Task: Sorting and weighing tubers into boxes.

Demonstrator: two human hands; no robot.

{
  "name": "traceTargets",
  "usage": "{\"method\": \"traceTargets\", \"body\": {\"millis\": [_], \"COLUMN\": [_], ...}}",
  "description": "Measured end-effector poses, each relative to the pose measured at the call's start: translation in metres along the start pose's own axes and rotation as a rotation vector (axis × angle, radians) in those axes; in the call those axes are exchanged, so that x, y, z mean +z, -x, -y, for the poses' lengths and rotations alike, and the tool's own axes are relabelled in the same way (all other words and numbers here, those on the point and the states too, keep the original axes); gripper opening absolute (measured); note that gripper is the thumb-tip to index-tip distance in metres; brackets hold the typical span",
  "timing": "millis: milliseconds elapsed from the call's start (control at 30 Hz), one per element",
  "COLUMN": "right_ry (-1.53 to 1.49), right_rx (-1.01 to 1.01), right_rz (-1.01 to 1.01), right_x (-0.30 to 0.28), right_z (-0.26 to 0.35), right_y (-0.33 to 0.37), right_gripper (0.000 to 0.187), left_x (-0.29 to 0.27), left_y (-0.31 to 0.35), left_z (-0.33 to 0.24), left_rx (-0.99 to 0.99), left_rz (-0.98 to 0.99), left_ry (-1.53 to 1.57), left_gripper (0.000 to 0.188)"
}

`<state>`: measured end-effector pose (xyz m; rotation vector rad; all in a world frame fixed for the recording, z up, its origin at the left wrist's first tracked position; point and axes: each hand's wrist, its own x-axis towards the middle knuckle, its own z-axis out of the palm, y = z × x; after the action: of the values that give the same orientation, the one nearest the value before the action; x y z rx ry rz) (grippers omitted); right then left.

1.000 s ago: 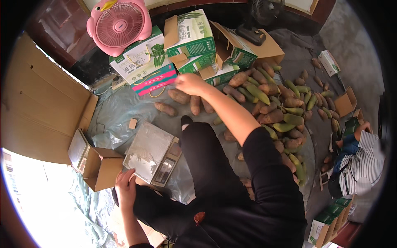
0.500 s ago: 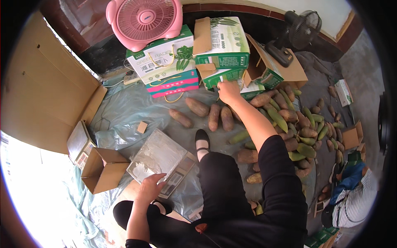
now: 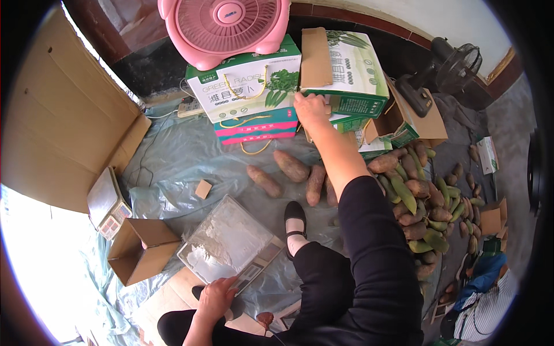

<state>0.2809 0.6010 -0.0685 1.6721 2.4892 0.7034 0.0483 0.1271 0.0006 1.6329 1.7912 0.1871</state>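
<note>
My right hand (image 3: 311, 109) reaches far forward, its fingers curled at the lower left corner of a green-and-white carton (image 3: 358, 69). That carton rests on another green-and-white carton (image 3: 348, 123), and the fingertips are partly hidden. Down at the near left, my left hand (image 3: 218, 297) is held loosely with fingers apart and nothing in it. It lies by the near edge of a flat scale (image 3: 228, 239) with a dusty, whitish plate. Several brown-skinned, long radishes (image 3: 291, 166) lie on the plastic sheet between the scale and the cartons.
A pink fan (image 3: 228, 26) tops a carton (image 3: 242, 86) at the back. Green and brown radishes (image 3: 424, 202) are heaped at right. A black fan (image 3: 456, 63) stands behind them. An open brown box (image 3: 144, 251) and second scale (image 3: 108, 202) sit left. Another person (image 3: 485, 305) is at lower right.
My right hand has moved up and left, from the lower carton to the upper carton's corner. My left hand has dropped slightly toward me. The view has shifted left.
</note>
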Motion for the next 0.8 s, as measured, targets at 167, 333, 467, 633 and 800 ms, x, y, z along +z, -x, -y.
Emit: {"method": "traceTargets", "body": {"millis": [167,333,467,633,800], "right_ry": [0.006,0.014,-0.003,-0.218,-0.532], "right_rx": [0.054,0.145,0.181,0.257,0.347], "right_rz": [0.122,0.072,-0.085,-0.228,-0.37], "right_x": [-0.012,-0.028,-0.081,-0.16,-0.223], "right_z": [-0.028,-0.097,-0.149,-0.188,-0.21], "right_y": [0.003,0.032,0.061,0.109,0.16], "right_gripper": [0.018,0.017,0.017,0.006,0.012], "left_x": [-0.002,-0.003,0.003,0.016,0.017], "left_y": [0.003,0.004,0.008,0.014,0.019], "left_z": [-0.001,-0.008,-0.007,0.006,0.005], "left_rx": [-0.055,-0.015,0.015,0.054,0.092], "left_rz": [0.054,-0.005,-0.024,-0.066,-0.111], "left_ry": [-0.053,-0.035,-0.006,0.0,0.003], "left_gripper": [0.03,0.029,0.03,0.031,0.03]}}
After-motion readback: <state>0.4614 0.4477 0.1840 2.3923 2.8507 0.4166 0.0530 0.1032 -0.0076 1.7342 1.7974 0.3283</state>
